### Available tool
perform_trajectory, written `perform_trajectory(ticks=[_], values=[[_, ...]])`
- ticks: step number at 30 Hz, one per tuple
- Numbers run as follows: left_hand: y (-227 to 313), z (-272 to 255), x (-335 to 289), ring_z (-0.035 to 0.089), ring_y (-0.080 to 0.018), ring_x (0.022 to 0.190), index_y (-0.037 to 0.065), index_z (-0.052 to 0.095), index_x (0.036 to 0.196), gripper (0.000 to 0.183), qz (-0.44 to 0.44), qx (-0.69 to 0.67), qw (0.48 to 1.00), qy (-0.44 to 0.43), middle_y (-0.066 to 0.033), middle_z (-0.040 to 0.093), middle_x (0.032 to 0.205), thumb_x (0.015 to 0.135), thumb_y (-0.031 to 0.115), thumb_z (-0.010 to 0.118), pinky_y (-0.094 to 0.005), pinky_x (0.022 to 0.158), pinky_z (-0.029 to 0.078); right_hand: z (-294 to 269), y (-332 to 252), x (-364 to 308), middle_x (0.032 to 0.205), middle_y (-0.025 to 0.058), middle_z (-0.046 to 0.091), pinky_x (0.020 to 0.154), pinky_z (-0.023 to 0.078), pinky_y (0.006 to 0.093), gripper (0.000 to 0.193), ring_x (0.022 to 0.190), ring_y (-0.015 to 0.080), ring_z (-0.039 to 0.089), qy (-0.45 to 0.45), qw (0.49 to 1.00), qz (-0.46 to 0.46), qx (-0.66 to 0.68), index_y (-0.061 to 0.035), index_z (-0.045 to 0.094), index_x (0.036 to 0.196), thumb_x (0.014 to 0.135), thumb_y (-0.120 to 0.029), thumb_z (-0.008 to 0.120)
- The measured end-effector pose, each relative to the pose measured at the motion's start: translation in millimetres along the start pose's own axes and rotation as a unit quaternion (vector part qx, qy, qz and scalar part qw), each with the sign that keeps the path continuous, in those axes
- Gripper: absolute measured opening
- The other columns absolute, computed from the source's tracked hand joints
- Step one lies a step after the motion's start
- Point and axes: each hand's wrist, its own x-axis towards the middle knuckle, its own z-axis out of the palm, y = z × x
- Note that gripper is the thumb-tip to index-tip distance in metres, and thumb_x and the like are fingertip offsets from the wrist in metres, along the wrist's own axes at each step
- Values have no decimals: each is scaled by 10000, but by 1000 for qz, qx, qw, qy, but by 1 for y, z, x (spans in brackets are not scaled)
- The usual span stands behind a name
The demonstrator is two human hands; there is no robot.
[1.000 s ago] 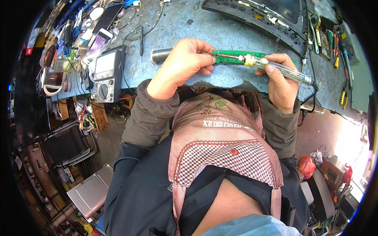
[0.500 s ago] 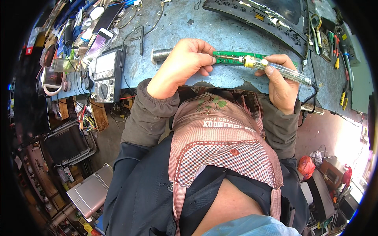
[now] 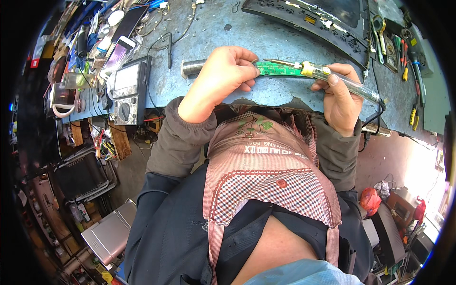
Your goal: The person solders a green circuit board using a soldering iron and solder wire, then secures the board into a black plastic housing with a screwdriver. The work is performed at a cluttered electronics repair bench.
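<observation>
A narrow green circuit board (image 3: 281, 70) lies across the front of the blue bench. My left hand (image 3: 228, 71) is closed in a pinch at its left end; the fingers hide that end and whatever else they may hold. A soldering iron (image 3: 354, 86) with a clear handle and yellowish collar is gripped in my right hand (image 3: 343, 95). Its thin tip points left, close to my left fingertips and over the board's far edge; whether it touches I cannot tell. Behind my left hand is a spool of grey solder wire (image 3: 193, 68), partly covered.
An analog multimeter (image 3: 128, 92) and a phone (image 3: 118, 52) lie to the left, beside a heap of tools. A black frame-like panel (image 3: 308, 23) spans the far side. Screwdrivers (image 3: 404, 61) lie at the right. The iron's black cord (image 3: 380, 111) hangs over the bench edge.
The soldering iron's tip has lifted off the board's middle toward its far edge, and my right hand has shifted slightly right. The board appears tilted differently. My left hand keeps its pinch.
</observation>
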Motion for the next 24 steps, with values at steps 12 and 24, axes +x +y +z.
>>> perform_trajectory(ticks=[12, 24], values=[[-47, 0, -16, 615, -104, 741, 18, 733, 1060, 79, 327, 162, 908, 207, -41, 710, 1024, 995, 30, 777, -269, 689, 531, 7, 0, 0, 1004, 129, 754, 758, 620, 325, 233, 825, 184, 734, 17, 999, 8, -36, 50, 677, 1202, 1047, -115, 734], [-35, 5, -15, 651, -331, 810, 12, 661, 1012, 117, 371, 222, 871, 234, -150, 633, 879, 957, 29, 762, -395, 723, 535, 10, -3, 1, 964, 121, 760, 750, 614, 305, 229, 807, 168, 733, 9, 997, 22, -71, 45, 690, 1179, 1041, -126, 753]])
